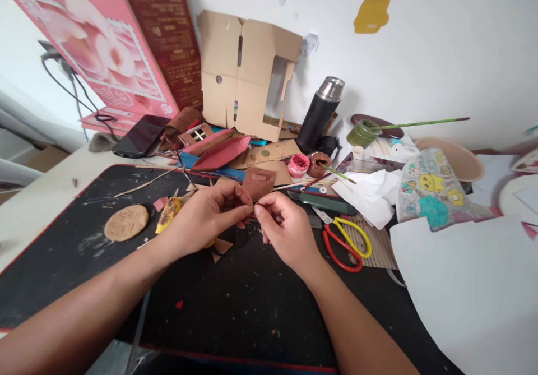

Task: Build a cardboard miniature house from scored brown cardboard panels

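Over the middle of the black mat [235, 319], my left hand [212, 215] and my right hand [283, 226] meet fingertip to fingertip. Both pinch at a tiny thin piece between them, too small and covered to make out. Just beyond the fingers lies a brown painted cardboard piece [258, 183]. Under and beside my left hand are a yellow tool [168, 213], partly hidden, and cardboard scraps [221, 247]. Scissors [347, 243] with one red and one yellow handle lie right of my right hand, near a dark green cutter-like handle [325, 202].
A round tan disc [126, 222] lies at left, a phone [140, 135] behind it. Along the back stand a cut cardboard sheet [252, 72], a black thermos [320, 114], a pink paint pot [298, 165] and a green paint jar [363, 134] with a brush. White paper [471, 285] covers the right.
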Action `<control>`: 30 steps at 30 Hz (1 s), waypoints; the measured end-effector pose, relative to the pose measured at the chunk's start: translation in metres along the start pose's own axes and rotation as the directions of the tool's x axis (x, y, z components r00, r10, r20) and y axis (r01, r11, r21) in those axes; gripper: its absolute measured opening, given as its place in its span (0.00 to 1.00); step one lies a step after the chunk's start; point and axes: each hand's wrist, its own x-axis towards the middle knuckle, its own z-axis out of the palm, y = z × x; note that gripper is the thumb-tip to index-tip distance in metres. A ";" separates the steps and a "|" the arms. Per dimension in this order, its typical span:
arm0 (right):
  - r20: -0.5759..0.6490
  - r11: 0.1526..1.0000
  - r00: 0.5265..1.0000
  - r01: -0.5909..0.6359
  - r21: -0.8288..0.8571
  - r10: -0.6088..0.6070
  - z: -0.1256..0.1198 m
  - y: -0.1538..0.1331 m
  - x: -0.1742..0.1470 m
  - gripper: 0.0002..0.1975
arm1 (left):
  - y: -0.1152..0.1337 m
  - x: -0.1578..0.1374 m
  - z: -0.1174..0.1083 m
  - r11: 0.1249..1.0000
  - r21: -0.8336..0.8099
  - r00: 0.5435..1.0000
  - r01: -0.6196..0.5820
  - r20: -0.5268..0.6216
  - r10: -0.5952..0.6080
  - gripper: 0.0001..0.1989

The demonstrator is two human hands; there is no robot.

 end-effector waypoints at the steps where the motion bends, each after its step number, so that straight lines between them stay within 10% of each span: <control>1: 0.002 1.000 1.000 0.001 -0.008 -0.001 0.000 0.000 0.000 0.09 | 0.000 0.000 0.000 1.000 -0.009 1.000 0.002 0.003 -0.002 0.17; 22: 0.053 0.999 0.998 -0.040 0.031 0.038 0.002 0.005 0.000 0.08 | 0.000 0.005 0.001 0.985 0.153 0.994 -0.083 -0.058 0.093 0.10; 30: 0.075 0.988 0.995 -0.081 0.130 0.072 0.000 0.000 0.001 0.11 | -0.002 0.007 0.005 0.990 -0.143 0.999 -0.019 0.043 0.026 0.14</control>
